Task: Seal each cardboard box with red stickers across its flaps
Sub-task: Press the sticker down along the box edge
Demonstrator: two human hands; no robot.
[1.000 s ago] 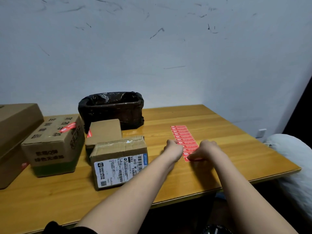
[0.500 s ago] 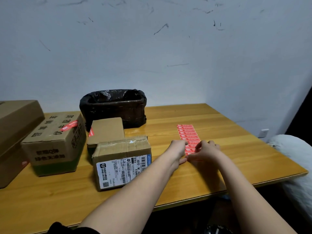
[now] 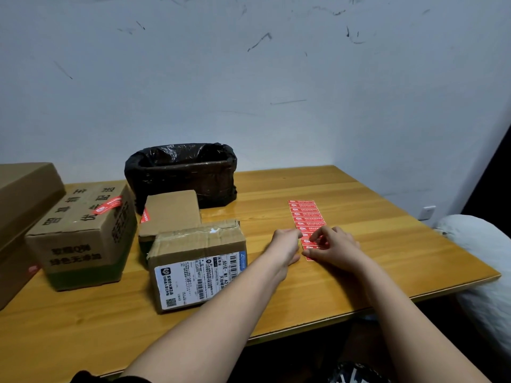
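Both hands have closed in on the near end of the sticker sheet: a peel is beginning.

From the left: a big plain box (image 3: pixel 25 194) at the table edge, then a printed box (image 3: pixel 80 233) already wearing a red sticker (image 3: pixel 108 205) across its flaps, then a small box (image 3: pixel 171 214) with a red sticker on its side edge, and in front of it the labelled box (image 3: pixel 197 261), taped but with no red sticker visible (likely the next one to seal). Behind them stands a black-lined bin (image 3: pixel 181 172). A second ago the hands rested further apart; now the left hand (image 3: pixel 284 246), fingers curled, presses beside the sticker sheet (image 3: pixel 305 217) on the table (image 3: pixel 387 244), while the right hand (image 3: pixel 336 248) pinches at a sticker near the sheet's near end.
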